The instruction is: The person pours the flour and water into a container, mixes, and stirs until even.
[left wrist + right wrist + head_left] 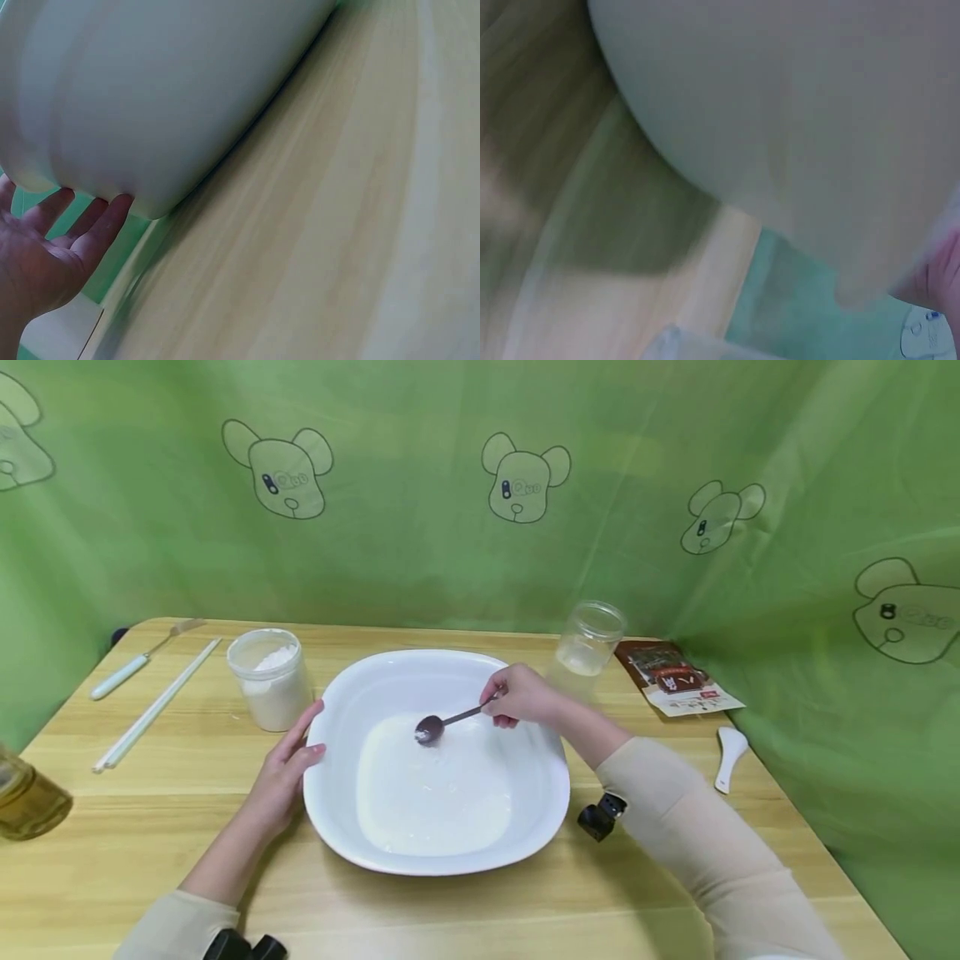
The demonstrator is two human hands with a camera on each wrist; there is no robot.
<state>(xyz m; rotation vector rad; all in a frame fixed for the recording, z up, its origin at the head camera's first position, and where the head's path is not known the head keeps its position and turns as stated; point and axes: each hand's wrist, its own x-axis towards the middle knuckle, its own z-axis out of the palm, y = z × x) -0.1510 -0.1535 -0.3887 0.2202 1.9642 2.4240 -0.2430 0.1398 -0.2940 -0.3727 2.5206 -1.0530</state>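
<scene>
A white oval basin (551, 793) stands on the table, with a pale milky layer and a few small bits over its bottom. At its left rim my left hand (277, 777) holds it, thumb and a finger on the lip. In the left wrist view, more fingers (112, 221) press the basin's outer wall (165, 90). Over the basin's inside, my right hand (521, 693) pinches the handle end of a dark brown spoon (430, 729). A little white stuff clings to the spoon's bowl. The basin's side hides most of that hand in the right wrist view.
Close by on the left stands a jar of white powder (273, 689). Beyond it lie white chopsticks (157, 706) and a pale-handled brush (123, 675). A jar of clear liquid (585, 647), a brown-and-white packet (675, 681), a white spoon (729, 758) and an amber jar (30, 797) stand around.
</scene>
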